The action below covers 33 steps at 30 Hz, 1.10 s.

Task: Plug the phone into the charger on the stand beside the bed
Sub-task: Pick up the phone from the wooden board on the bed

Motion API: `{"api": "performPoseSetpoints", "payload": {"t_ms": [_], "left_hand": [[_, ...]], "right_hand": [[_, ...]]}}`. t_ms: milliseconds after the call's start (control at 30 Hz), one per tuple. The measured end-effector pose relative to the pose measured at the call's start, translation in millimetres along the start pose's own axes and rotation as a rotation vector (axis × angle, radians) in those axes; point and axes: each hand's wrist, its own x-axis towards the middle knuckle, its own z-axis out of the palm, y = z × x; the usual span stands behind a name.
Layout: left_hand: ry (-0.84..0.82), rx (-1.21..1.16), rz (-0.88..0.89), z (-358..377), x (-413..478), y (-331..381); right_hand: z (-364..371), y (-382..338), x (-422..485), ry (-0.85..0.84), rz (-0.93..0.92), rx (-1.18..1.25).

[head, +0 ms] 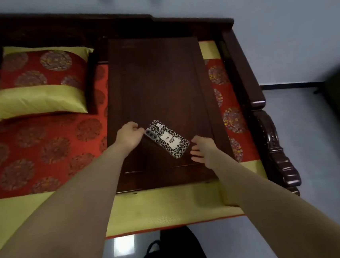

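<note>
A phone (167, 141) in a leopard-print case with a white cartoon figure lies face down and slanted on a dark wooden table (160, 77) that sits on the bed. My left hand (129, 136) is at the phone's upper left end, fingers curled against its camera corner. My right hand (201, 151) hovers just off the phone's lower right end, fingers apart and palm turned inward. I see no charger, cable or stand.
The low table rests on a red and yellow-green patterned bed cover (42, 153). A matching pillow (38, 83) lies to the left. The dark carved bed frame (274, 139) runs along the right. A black bag (172, 253) sits on the glossy floor below.
</note>
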Motion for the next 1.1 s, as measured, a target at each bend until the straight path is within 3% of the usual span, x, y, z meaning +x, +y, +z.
{"api": "performPoseSetpoints", "payload": {"t_ms": [433, 567, 633, 700, 900, 1100], "left_hand": [[-0.208, -0.273, -0.280, 28, 69, -3], [-0.365, -0.282, -0.291, 30, 58, -11], [-0.408, -0.401, -0.291, 29, 55, -15], [-0.414, -0.535, -0.278, 25, 53, -18], [-0.316, -0.799, -0.241, 11, 31, -29], [-0.175, -0.912, -0.250, -33, -12, -46]], "right_hand": [[26, -2, 49, 0.211, 0.090, 0.152], [25, -5, 49, 0.166, 0.121, 0.219], [25, -6, 48, 0.106, 0.097, 0.187], [24, -6, 45, 0.008, -0.014, 0.049], [27, -8, 37, -0.166, -0.702, -0.738], [61, -42, 7, -0.240, -1.068, -1.118]]}}
